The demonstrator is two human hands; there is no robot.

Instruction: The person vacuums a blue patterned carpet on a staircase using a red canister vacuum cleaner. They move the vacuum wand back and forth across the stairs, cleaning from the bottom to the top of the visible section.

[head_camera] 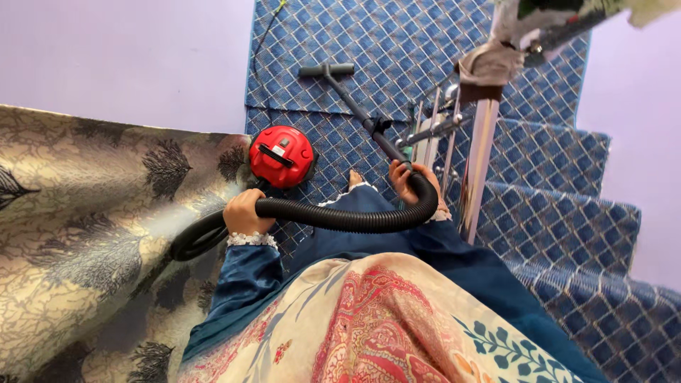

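The left hand (pixel 245 211) has its fingers closed round the black ribbed vacuum hose (pixel 340 216); the right hand (pixel 406 179) grips it where hose meets rigid wand (pixel 358 106). The hose looks light and bendy — best held near the stiff cuff. Just beyond the left fingers sits the red canister (pixel 281 156), likely heavier, with a pale label patch by its black handle.

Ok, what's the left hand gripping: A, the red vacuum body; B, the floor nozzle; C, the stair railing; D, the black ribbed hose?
D: the left hand wraps the black ribbed hose, just below the red vacuum body, which it does not touch.
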